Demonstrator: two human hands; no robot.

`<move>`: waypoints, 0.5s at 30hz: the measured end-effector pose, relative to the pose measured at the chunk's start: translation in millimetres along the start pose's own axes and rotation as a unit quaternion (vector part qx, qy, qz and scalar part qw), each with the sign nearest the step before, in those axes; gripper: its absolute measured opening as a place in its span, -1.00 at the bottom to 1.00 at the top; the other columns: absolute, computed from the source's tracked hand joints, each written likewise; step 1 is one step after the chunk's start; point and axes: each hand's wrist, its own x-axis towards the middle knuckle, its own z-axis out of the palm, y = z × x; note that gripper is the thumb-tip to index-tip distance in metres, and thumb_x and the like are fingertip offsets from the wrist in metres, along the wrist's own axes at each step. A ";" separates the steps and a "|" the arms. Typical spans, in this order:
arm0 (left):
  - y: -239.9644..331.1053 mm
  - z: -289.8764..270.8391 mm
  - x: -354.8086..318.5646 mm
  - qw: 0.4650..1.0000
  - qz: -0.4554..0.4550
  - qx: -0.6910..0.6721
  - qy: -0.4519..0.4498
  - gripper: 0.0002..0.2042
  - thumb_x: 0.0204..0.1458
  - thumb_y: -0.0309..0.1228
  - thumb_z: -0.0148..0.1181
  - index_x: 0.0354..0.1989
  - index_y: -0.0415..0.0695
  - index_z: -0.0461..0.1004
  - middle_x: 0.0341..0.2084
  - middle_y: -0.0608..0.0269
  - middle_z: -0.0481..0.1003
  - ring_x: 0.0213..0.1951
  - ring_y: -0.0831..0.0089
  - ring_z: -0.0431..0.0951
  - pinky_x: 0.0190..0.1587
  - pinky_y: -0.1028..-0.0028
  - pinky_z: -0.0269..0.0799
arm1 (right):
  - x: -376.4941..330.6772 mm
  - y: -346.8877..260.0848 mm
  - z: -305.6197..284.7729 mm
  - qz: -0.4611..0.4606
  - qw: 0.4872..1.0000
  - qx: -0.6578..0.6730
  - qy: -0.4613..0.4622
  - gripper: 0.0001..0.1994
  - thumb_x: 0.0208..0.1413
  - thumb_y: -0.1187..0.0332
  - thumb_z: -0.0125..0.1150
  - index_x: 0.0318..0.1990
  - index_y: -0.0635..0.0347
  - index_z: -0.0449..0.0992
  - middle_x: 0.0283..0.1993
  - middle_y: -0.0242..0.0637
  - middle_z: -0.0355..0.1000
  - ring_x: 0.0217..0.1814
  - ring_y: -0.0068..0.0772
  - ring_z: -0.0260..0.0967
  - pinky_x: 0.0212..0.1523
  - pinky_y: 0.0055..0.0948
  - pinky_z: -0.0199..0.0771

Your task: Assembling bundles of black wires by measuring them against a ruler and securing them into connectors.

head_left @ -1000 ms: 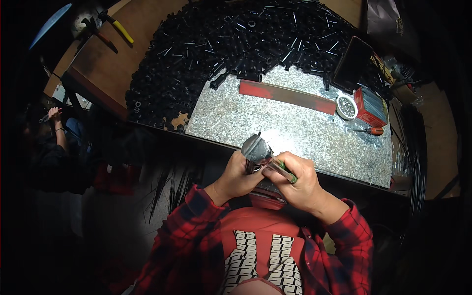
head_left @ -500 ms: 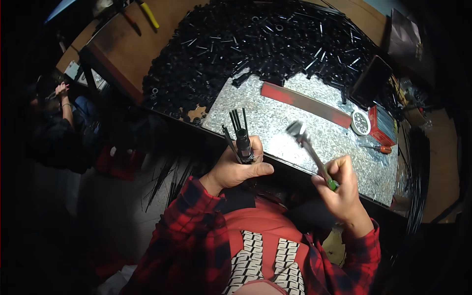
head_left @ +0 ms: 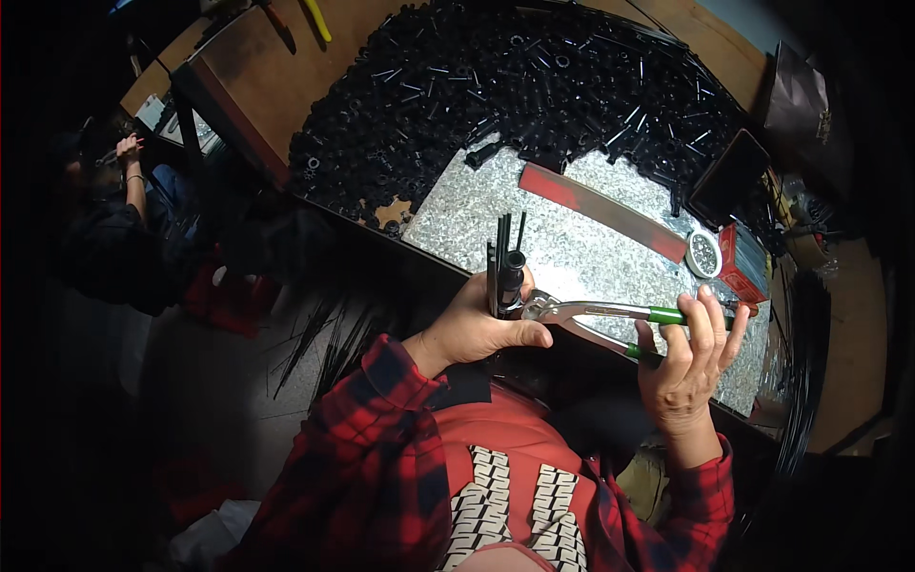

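Black rod bundle (head_left: 505, 272): thin dark rods with a short black sleeve at their base, held upright just over the near edge of the speckled metal plate (head_left: 572, 238).
Left hand (head_left: 477, 324): fingers curled shut around the foot of the bundle, thumb laid flat across the front — wrist bent up from the near edge of the plate, forearm in a red-and-black checked sleeve.
Pliers (head_left: 610, 319): bare metal head, green-sleeved handles; the head touches the base of the bundle right beside the left thumb, the handles run out along the near edge of the plate.
Right hand (head_left: 686, 367): palm turned up and toward the plate, fingers spread and only loosely hooked on the handles — more a cradle than a squeeze; whether the lower handle is truly clasped cannot be told.
Risk, slip: with so loose a hold the pliers could twist off the sleeve, and the head would jump toward the left thumb, which lies in its path.
Risk, pinch: the thumb sits so close to the tool head that a closing bite could catch skin.
Risk, scatter: the rods stand free above the fist; a jolt could fan them out and drop some off the near edge of the plate.
Black parts heap (head_left: 515, 95): a deep pile of dark tubes and rings banked along the far side of the plate.
Red strip (head_left: 600, 210): flat, lying on the plate toward its far edge.
Round tin (head_left: 703, 255): small, at the plate's right end.
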 end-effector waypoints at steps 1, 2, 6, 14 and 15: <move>1.2 1.5 -0.1 1.000 -0.001 -0.004 0.003 -0.53 -0.30 -0.20 0.53 -0.46 -0.06 0.25 -0.52 0.51 0.33 -0.43 0.73 0.27 -0.38 0.68 0.19 | -0.8 -0.2 0.2 0.000 1.000 0.003 -0.005 -0.64 -0.01 0.37 0.31 -0.17 0.13 0.21 -0.03 -0.16 0.30 0.14 -0.08 0.28 0.27 0.14 0.05; 1.9 2.7 0.6 1.000 -0.002 -0.007 0.005 -0.53 -0.29 -0.19 0.52 -0.46 -0.06 0.25 -0.52 0.51 0.33 -0.43 0.73 0.27 -0.37 0.67 0.19 | -1.6 -0.1 0.2 0.001 1.000 0.005 -0.010 -0.65 0.00 0.36 0.30 -0.18 0.12 0.21 -0.04 -0.16 0.30 0.12 -0.08 0.28 0.27 0.13 0.05; 2.9 3.9 1.4 1.000 0.001 -0.001 0.007 -0.55 -0.25 -0.19 0.50 -0.47 -0.07 0.25 -0.53 0.51 0.31 -0.44 0.73 0.25 -0.38 0.66 0.17 | -12.2 4.3 2.3 -0.014 1.000 0.016 -0.017 -0.77 0.05 0.41 0.17 -0.28 0.15 0.20 -0.12 -0.10 0.33 -0.09 -0.10 0.34 0.01 -0.05 0.24; 1.9 5.3 0.6 1.000 0.016 -0.010 0.024 -0.54 -0.27 -0.16 0.51 -0.48 -0.06 0.25 -0.55 0.50 0.28 -0.45 0.71 0.23 -0.39 0.65 0.14 | -12.5 4.6 -3.4 -0.008 0.995 0.075 -0.063 -0.75 -0.02 0.44 0.20 -0.29 0.18 0.21 -0.29 -0.13 0.33 -0.30 -0.15 0.35 -0.24 -0.24 0.32; 0.8 3.8 -1.5 1.000 0.015 -0.009 0.023 -0.54 -0.27 -0.16 0.51 -0.48 -0.06 0.25 -0.55 0.50 0.28 -0.45 0.71 0.23 -0.39 0.65 0.14 | -14.2 4.1 -5.4 0.022 0.983 0.138 -0.116 -0.73 -0.06 0.45 0.23 -0.29 0.20 0.23 -0.33 -0.13 0.32 -0.34 -0.15 0.34 -0.29 -0.28 0.32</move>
